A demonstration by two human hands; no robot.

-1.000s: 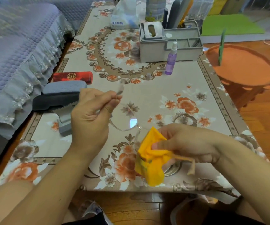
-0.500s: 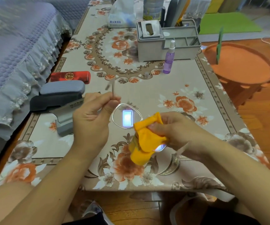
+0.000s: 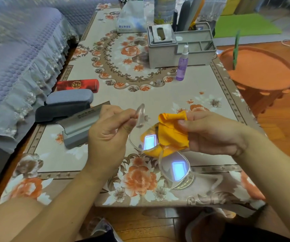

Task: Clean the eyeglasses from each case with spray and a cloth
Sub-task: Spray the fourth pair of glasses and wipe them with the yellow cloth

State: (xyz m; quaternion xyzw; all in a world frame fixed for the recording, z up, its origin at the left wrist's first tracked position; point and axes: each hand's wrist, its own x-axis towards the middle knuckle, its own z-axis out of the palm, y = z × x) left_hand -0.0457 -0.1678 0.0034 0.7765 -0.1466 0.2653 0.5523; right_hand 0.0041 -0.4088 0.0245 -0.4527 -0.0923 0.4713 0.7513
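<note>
Head view. Low table [image 3: 167, 95] under a glossy floral oilcloth, beige with orange roses; quilted lavender cover with a lace frill along its left edge; wood floor and a round orange plastic stool [image 3: 259, 70] to the right.

Left hand [image 3: 109, 135]: fingers curled, thumb and forefinger pinching the clear plastic temple tip of the eyeglasses [image 3: 173, 168], held above the near table edge. Frame transparent, lenses rounded, each showing a bright rectangular reflection.

Right hand [image 3: 212, 133]: fingers bunched round a crumpled yellow cloth [image 3: 172, 135], soft and matte, pressed against the upper lens.

Open grey case [image 3: 81, 126], hard, trough-shaped, just left of the left hand. Beyond it: black case [image 3: 60, 110], grey-blue fabric case [image 3: 69, 96], red glossy case [image 3: 77, 85], all closed. Purple translucent spray bottle [image 3: 182, 65] upright before a grey plastic organizer [image 3: 179, 48].
</note>
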